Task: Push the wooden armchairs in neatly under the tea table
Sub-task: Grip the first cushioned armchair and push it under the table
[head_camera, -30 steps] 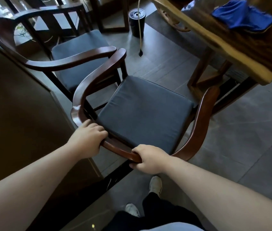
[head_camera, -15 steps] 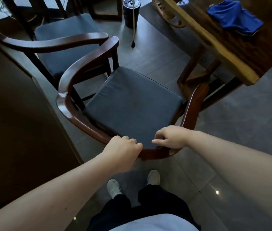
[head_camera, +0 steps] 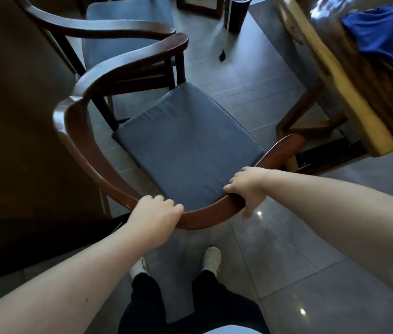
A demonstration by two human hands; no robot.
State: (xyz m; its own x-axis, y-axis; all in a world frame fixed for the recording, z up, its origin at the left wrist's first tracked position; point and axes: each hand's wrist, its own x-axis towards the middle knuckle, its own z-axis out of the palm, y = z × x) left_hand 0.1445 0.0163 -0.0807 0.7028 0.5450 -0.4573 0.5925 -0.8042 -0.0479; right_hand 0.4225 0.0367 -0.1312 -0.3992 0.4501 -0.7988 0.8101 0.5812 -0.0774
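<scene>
A dark wooden armchair [head_camera: 89, 150] with a curved back rail and a grey-blue seat cushion [head_camera: 185, 145] stands in front of me. My left hand [head_camera: 153, 216] grips the back rail at its middle. My right hand [head_camera: 246, 186] holds the same rail further right, fingers curled over it. The chair's right arm tip points toward the tea table [head_camera: 349, 112], a thick live-edge wooden slab at the upper right, with a gap of floor between them. A second matching armchair [head_camera: 99, 27] stands behind the first, its arm close to the first chair's left arm.
A blue cloth [head_camera: 383, 37] lies on the table top. A dark cylindrical bin [head_camera: 236, 13] stands on the grey tiled floor at the top, with a cord [head_camera: 225, 32] hanging beside it. A dark cabinet [head_camera: 17, 121] lines the left side. My feet [head_camera: 211, 259] are just behind the chair.
Both hands have slid to the right along the back rail. The chair has swung, its front now turned more toward the table, and I have stepped round behind it.
</scene>
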